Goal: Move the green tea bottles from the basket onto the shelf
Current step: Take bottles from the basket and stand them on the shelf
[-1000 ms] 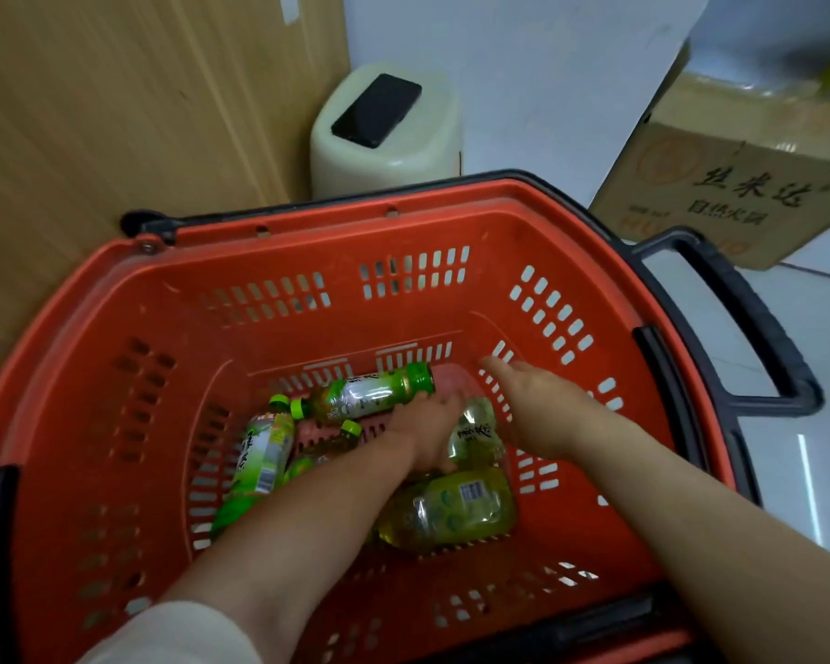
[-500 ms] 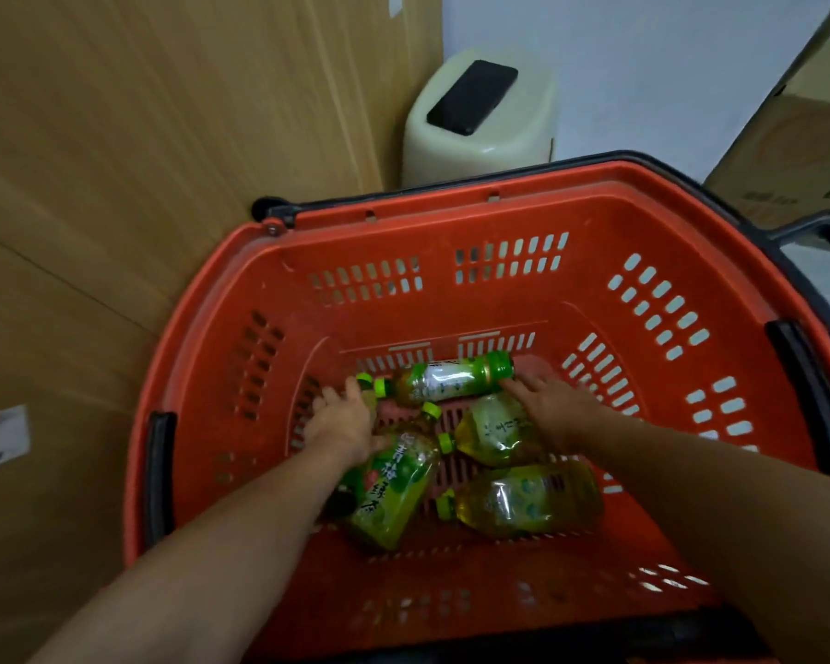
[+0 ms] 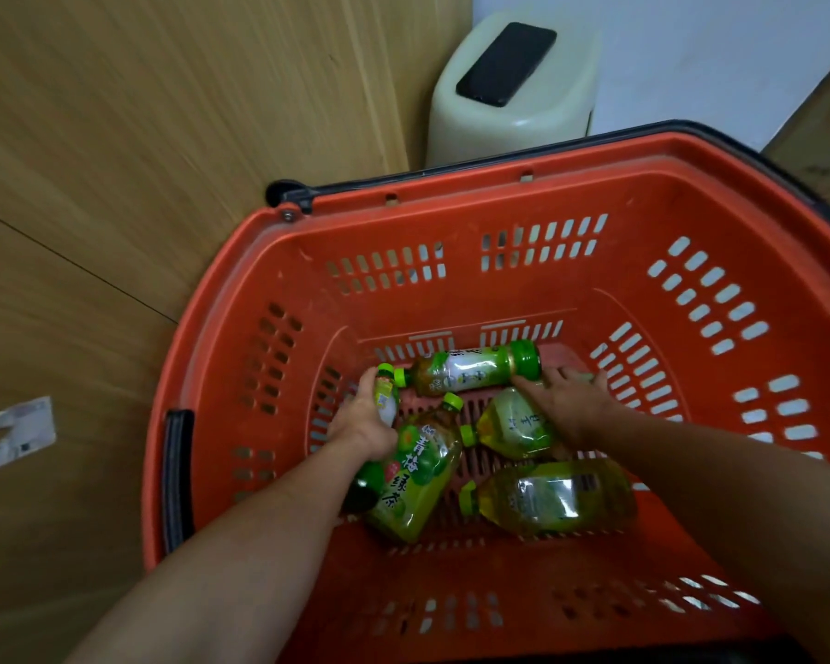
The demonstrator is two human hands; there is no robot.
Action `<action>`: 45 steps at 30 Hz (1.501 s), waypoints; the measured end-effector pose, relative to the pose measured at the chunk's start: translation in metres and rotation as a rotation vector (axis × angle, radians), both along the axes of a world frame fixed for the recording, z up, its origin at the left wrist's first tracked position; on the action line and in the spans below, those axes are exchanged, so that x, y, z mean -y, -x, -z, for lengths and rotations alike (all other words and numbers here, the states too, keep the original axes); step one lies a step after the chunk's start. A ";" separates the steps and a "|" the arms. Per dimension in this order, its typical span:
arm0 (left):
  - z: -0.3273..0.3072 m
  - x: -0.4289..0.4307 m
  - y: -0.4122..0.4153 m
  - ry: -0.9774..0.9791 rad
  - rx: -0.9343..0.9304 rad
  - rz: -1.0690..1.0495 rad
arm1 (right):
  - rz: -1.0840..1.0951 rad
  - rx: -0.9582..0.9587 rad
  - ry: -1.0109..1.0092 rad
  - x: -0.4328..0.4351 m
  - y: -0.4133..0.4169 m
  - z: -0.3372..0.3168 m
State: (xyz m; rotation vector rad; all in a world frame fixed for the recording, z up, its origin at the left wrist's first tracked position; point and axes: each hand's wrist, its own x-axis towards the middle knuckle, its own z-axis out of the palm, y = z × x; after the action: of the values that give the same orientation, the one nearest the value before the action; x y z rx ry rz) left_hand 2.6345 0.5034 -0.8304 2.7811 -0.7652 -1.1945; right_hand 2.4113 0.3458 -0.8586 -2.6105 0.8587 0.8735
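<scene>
Several green tea bottles lie on the floor of the red basket point(image 3: 451, 222). My left hand point(image 3: 363, 426) is closed around one slim bottle point(image 3: 386, 397) at the left of the pile, its green cap pointing away from me. A big-labelled bottle point(image 3: 420, 476) lies right beside it. My right hand point(image 3: 573, 404) rests with spread fingers on the middle bottle point(image 3: 511, 426), its forefinger touching the base of the far crosswise bottle point(image 3: 470, 371). Another bottle point(image 3: 552, 500) lies nearest me at the right.
A wooden panel point(image 3: 116, 184) stands close along the basket's left side. Behind the basket is a cream plastic stool point(image 3: 547, 103) with a black phone point(image 3: 506, 64) on top. A cardboard box point(image 3: 825, 151) sits at the far right. Black handle grips point(image 3: 178, 472) line the rim.
My left hand moved from the middle of the pile to the leftmost bottle and closed on it. My right hand settled onto the middle bottle. The view shifted left.
</scene>
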 end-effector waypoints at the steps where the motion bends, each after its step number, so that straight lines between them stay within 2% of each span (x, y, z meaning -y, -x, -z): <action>1: -0.005 0.001 0.000 0.035 -0.047 -0.068 | -0.025 0.001 0.019 0.001 0.000 0.000; 5: -0.030 0.011 0.005 0.178 -0.204 -0.220 | -0.049 -0.040 0.029 0.001 -0.001 -0.007; 11: -0.076 0.013 0.004 0.319 -0.220 -0.167 | -0.032 -0.009 0.052 0.013 -0.007 -0.062; 15: -0.117 -0.001 0.011 0.438 -0.237 -0.165 | 0.069 0.081 0.060 0.008 -0.010 -0.118; 21: -0.208 -0.045 0.019 0.806 -0.287 -0.152 | 0.333 0.478 -0.047 -0.026 -0.008 -0.218; 26: -0.302 -0.102 0.032 1.178 -0.252 -0.193 | 0.423 0.870 -0.127 -0.079 -0.016 -0.302; 30: -0.372 -0.161 0.030 1.409 -0.130 -0.208 | 0.406 1.090 -0.263 -0.134 -0.043 -0.368; 36: -0.443 -0.231 0.001 1.639 0.229 -0.236 | 0.328 1.358 -0.374 -0.211 -0.110 -0.441; 39: -0.457 -0.250 -0.031 1.612 0.374 -0.311 | 0.302 1.484 -0.428 -0.240 -0.142 -0.464; 45: -0.446 -0.253 -0.094 1.473 0.488 -0.550 | 0.314 1.575 -0.393 -0.269 -0.201 -0.477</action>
State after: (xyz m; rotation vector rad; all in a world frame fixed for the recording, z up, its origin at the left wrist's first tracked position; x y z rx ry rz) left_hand 2.7282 0.7563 -0.3840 1.6987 -0.4615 0.2215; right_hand 2.6122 0.6145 -0.3813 -1.8306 0.4436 -0.9512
